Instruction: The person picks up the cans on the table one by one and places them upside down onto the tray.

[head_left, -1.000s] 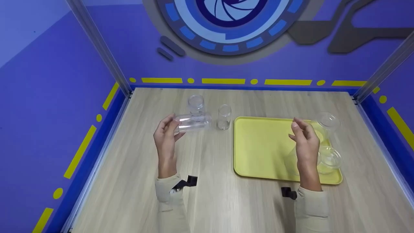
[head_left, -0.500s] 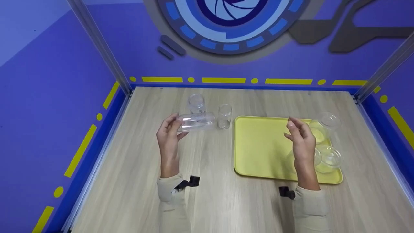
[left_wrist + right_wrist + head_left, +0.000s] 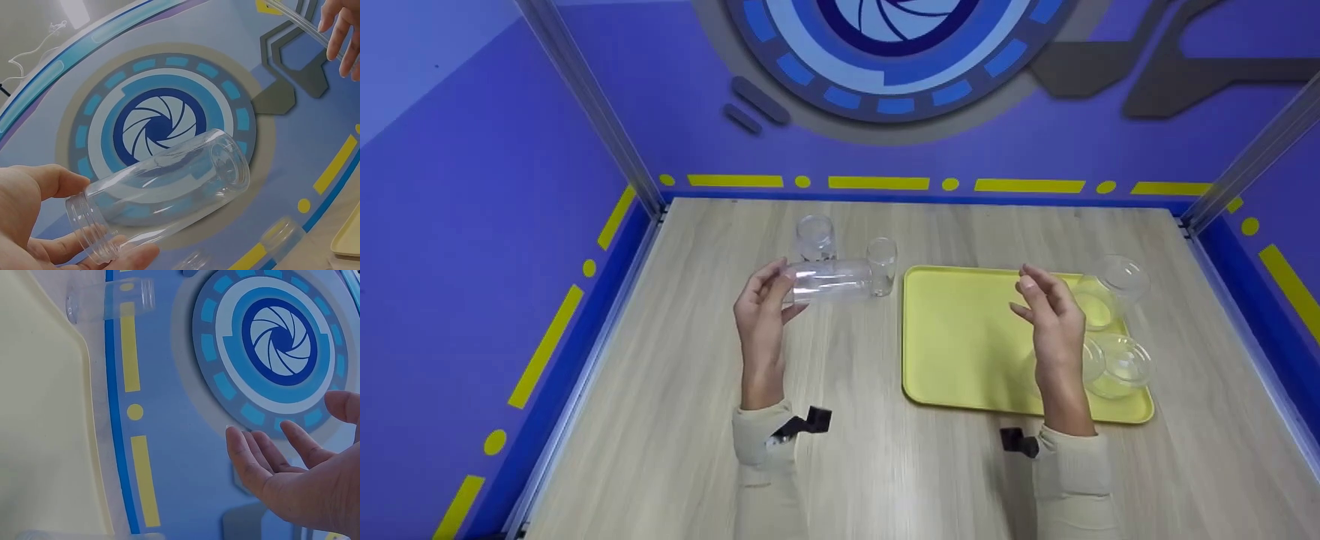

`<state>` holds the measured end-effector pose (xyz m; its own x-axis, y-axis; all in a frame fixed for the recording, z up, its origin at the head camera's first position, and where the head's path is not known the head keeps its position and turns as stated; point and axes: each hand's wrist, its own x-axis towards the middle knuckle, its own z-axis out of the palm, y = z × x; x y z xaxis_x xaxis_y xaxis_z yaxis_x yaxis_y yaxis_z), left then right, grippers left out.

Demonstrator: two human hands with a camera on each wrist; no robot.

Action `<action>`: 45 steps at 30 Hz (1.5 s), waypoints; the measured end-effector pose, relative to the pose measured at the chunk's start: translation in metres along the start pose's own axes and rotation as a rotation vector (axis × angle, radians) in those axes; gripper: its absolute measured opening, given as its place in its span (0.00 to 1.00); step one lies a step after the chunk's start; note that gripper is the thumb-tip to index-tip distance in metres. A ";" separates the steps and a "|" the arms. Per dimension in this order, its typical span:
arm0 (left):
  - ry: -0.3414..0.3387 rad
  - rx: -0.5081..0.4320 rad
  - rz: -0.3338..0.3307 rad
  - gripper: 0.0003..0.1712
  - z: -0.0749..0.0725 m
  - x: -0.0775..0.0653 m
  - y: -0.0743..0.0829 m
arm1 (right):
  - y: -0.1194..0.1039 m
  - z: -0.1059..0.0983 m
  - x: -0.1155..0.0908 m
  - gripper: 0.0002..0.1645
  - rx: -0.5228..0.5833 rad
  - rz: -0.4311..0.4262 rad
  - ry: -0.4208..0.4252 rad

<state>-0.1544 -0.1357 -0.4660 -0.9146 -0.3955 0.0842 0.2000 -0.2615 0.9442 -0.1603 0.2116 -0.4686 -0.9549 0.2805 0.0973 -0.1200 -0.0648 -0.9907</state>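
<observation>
My left hand point(image 3: 763, 315) holds a clear, capless plastic bottle point(image 3: 836, 281) lying sideways in the air, its base pointing right. In the left wrist view the thumb and fingers curl round the threaded neck of the bottle point(image 3: 163, 194), which looks empty and see-through. In the head view it overlaps a small clear container point(image 3: 882, 259) and the lower part of another clear container point(image 3: 815, 234), both standing on the table behind. My right hand point(image 3: 1057, 326) hovers over the right part of the yellow tray point(image 3: 960, 337), fingers loosely bent, palm turned inward, nothing held.
Several clear cup-like containers, one a round-rimmed container point(image 3: 1125, 364), stand at the tray's right side, partly hidden by the right hand. Blue printed panels point(image 3: 877, 161) wall the wooden table point(image 3: 870, 465) at the back and both sides.
My left hand has carried the bottle to the right, so it now overlaps the small container. My right hand has drifted slightly left and stays empty.
</observation>
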 end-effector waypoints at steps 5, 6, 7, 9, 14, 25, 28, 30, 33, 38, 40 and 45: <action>-0.011 -0.007 0.000 0.22 0.003 -0.001 -0.002 | 0.001 0.002 -0.001 0.28 0.001 -0.004 -0.008; -0.016 -0.008 0.002 0.22 0.003 -0.001 -0.002 | 0.001 0.003 -0.002 0.28 0.000 -0.002 -0.011; -0.021 -0.005 0.002 0.22 0.003 -0.002 -0.003 | 0.001 0.003 -0.002 0.28 0.002 -0.001 -0.014; -0.034 -0.003 0.004 0.22 0.004 -0.003 -0.004 | 0.002 0.005 -0.003 0.28 0.005 0.001 -0.019; -0.055 0.002 -0.003 0.22 0.010 -0.006 -0.006 | 0.002 0.010 -0.003 0.28 0.019 -0.001 -0.035; -0.071 -0.003 -0.017 0.22 0.020 -0.010 -0.009 | 0.002 0.021 -0.006 0.26 0.043 -0.010 -0.066; -0.078 0.006 -0.022 0.21 0.023 -0.011 -0.010 | 0.003 0.024 -0.007 0.26 0.039 -0.031 -0.085; -0.082 0.006 -0.026 0.21 0.024 -0.012 -0.011 | 0.004 0.025 -0.007 0.26 0.034 -0.044 -0.093; -0.083 0.005 -0.024 0.22 0.026 -0.013 -0.010 | 0.003 0.027 -0.007 0.26 0.034 -0.054 -0.097; -0.092 -0.006 -0.026 0.22 0.030 -0.015 -0.010 | 0.001 0.030 -0.008 0.27 0.024 -0.041 -0.110; -0.099 -0.010 -0.028 0.22 0.031 -0.016 -0.011 | 0.001 0.032 -0.009 0.27 0.021 -0.033 -0.114; -0.116 -0.011 -0.025 0.22 0.036 -0.017 -0.011 | -0.001 0.038 -0.010 0.25 0.022 -0.039 -0.116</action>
<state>-0.1534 -0.0945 -0.4666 -0.9537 -0.2846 0.0970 0.1794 -0.2797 0.9432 -0.1610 0.1726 -0.4653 -0.9743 0.1704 0.1472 -0.1621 -0.0774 -0.9837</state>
